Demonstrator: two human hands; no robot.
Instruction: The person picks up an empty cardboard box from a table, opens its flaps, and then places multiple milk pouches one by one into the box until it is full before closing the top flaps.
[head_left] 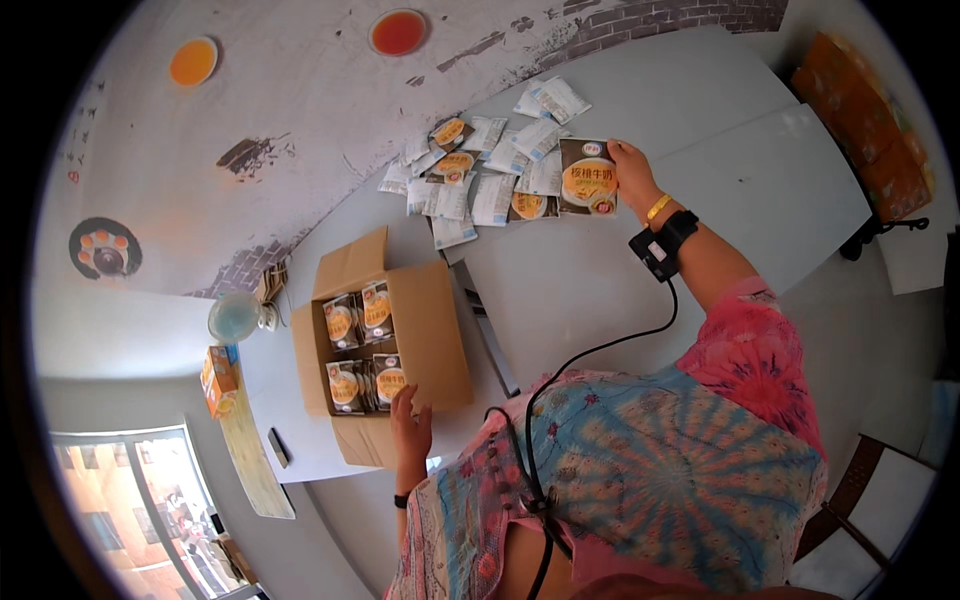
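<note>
My right hand (632,176) is closed on the edge of a brown and white sachet (590,180) with a bowl picture, holding it upright over the right side of a loose pile. In that pile, several more sachets (492,200) lie scattered, mostly with their white printed sides up. Over the near edge of an open cardboard box (430,335) rests my left hand (411,432), its fingers slightly bent and apart, with nothing visible in them. Rows of matching sachets (345,385) stand packed inside the box, close to those fingertips.
A grey-white table (590,285) carries the box and pile, with a dark gap between its sections. On the left are a phone (278,448), a pale blue round object (233,317) and an orange carton (219,381). A black cable (600,350) runs from my right wrist.
</note>
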